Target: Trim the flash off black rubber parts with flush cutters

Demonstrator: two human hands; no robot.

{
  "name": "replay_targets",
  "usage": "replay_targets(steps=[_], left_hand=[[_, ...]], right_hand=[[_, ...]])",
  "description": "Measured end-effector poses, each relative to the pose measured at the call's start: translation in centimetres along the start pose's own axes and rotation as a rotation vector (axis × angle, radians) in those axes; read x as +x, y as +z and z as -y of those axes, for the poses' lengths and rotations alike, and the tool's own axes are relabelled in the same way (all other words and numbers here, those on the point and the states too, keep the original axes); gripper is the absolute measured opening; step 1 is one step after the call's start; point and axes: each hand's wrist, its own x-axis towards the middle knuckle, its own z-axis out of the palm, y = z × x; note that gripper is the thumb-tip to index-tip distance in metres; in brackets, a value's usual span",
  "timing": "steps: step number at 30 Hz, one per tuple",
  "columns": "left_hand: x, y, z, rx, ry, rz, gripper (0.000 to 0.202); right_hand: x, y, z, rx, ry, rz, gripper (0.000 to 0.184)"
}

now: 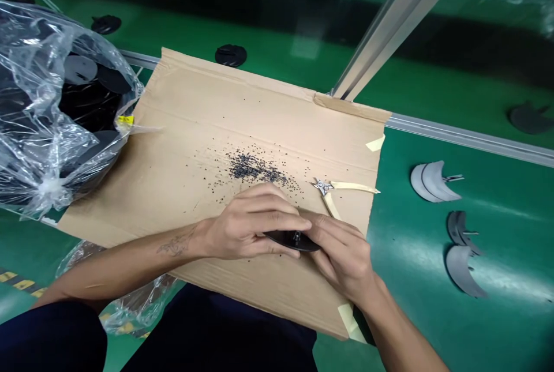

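Observation:
Between my two hands is a thin black plastic disc-like part (288, 239), seen nearly edge-on, with a small raised feature on its face. My left hand (257, 222) pinches its left side, fingers above and thumb below. On the other side, my right hand (341, 251) has its fingers closed around the right edge. Part of the piece is hidden by the fingers. Just beyond my hands lies a scatter of tiny black plastic bits (251, 167) on a cardboard sheet (182, 112). A pair of cutting pliers (329, 187) with cream handles rests there, jaws apart, near my right hand.
A clear plastic bag (38, 101) with dark round parts stands at the left. On the green tabletop (415, 256) at the right sit several grey curved parts (433, 181). An aluminium post (393, 26) rises behind the cardboard. Black discs (231, 56) lie beyond it.

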Motion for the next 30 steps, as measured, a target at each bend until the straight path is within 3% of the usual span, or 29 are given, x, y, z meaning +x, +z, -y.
replay_targets(steps=[4,9,13,15,17,21,23,25,27,30], left_hand=[[-0.2,0.1,0.4,-0.047,-0.076,-0.019,0.021],[-0.1,-0.7,1.4,0.112,-0.165,-0.162,0.027],[0.0,-0.8,1.9,0.162,-0.160,-0.222,0.021],[-0.1,-0.7,1.9,0.160,-0.160,-0.204,0.018],[-0.1,-0.6,2.0,0.156,-0.158,-0.172,0.016],[-0.3,-0.2,2.1,0.130,-0.129,-0.138,0.015],[-0.4,0.0,2.1,0.103,-0.114,-0.123,0.016],[-0.4,0.1,2.1,0.078,-0.103,-0.119,0.017],[-0.4,0.2,2.1,0.063,-0.094,-0.129,0.019],[-0.3,0.2,2.1,0.061,-0.082,-0.144,0.022]], right_hand=[[0.5,-1.2,-0.4,-0.078,0.030,0.007,0.026],[0.4,-3.3,-2.9,-0.598,0.273,0.020,0.050],[-0.1,-3.4,-4.5,-0.681,0.323,0.104,0.042],[0.0,-3.2,-4.2,-0.649,0.331,0.068,0.038],[0.3,-3.2,-3.4,-0.528,0.377,-0.055,0.035],[0.9,-3.5,-1.3,0.082,0.555,-0.347,0.032],[1.0,-3.6,-0.9,0.427,0.632,-0.390,0.033],[0.9,-3.5,-0.9,0.591,0.631,-0.378,0.035],[0.7,-3.3,-1.2,0.514,0.546,-0.344,0.032],[0.6,-3.0,-1.3,0.136,0.323,-0.259,0.029]])
